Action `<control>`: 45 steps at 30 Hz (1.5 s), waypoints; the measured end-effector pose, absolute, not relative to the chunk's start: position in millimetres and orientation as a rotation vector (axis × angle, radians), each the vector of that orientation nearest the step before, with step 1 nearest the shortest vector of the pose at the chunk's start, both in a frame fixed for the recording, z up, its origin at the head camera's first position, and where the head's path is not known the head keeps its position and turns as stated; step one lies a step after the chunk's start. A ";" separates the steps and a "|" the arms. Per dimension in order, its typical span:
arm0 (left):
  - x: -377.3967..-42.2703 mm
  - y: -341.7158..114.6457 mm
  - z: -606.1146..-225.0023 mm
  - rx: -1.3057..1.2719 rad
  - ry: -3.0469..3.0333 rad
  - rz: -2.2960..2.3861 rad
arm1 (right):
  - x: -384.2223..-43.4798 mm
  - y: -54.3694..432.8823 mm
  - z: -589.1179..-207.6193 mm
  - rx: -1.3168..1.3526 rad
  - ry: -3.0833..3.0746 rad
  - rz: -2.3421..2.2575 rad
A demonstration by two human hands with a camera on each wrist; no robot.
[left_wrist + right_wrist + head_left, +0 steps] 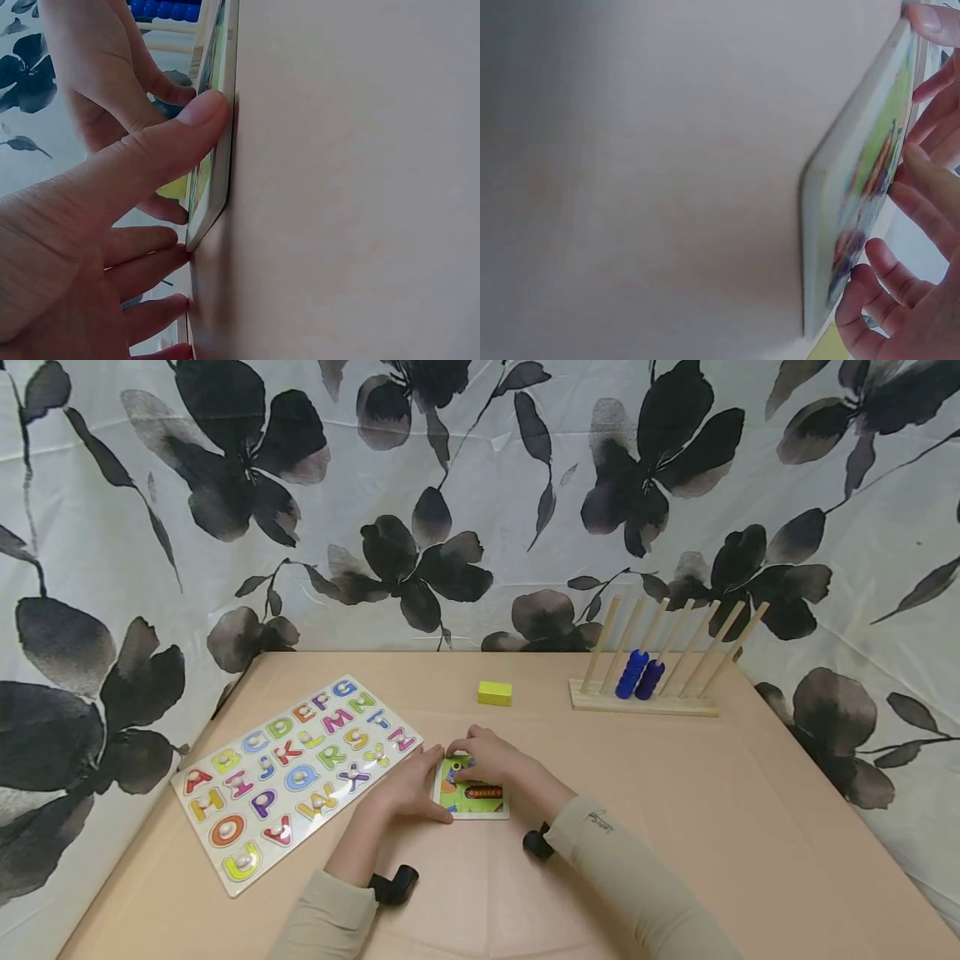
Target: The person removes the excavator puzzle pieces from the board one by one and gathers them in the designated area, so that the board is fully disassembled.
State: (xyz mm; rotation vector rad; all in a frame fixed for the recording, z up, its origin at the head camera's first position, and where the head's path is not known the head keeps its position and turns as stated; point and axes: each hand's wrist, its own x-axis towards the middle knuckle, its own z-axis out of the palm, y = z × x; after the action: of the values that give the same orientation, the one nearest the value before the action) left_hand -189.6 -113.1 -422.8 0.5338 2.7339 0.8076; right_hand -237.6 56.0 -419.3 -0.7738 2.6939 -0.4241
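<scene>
A small picture puzzle board, green with a brown caterpillar, lies on the table between the hands. My left hand holds its left side, the thumb on the near edge and fingertips by the far corner. Over the board's upper part, my right hand bends its fingers down, with fingertips touching the picture surface. A blue and purple part of the picture shows beside these fingers. I cannot tell whether they pinch a piece.
A white alphabet board with colourful letters lies close on the left. Behind the puzzle sits a yellow block. A wooden peg rack with blue and dark purple beads stands at the back right. Floral cloth hangs behind the table.
</scene>
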 end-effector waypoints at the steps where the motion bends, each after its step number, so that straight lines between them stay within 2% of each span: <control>1: -189.9 -113.5 -423.2 0.525 2.731 0.817 | -238.0 54.9 -418.5 -0.777 2.692 -0.417; 26: -190.2 -119.7 -426.5 0.450 2.685 0.850 | -246.4 40.4 -410.5 -0.775 2.621 -0.349; 45: -189.8 -115.5 -423.6 0.472 2.673 0.843 | -253.1 32.8 -404.0 -0.659 2.494 -0.351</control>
State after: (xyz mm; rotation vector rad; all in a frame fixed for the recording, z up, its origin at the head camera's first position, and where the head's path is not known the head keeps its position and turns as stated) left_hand -189.8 -115.5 -423.6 0.4723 2.6735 0.8431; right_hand -253.1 32.8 -404.0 -0.6591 2.4935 -0.3510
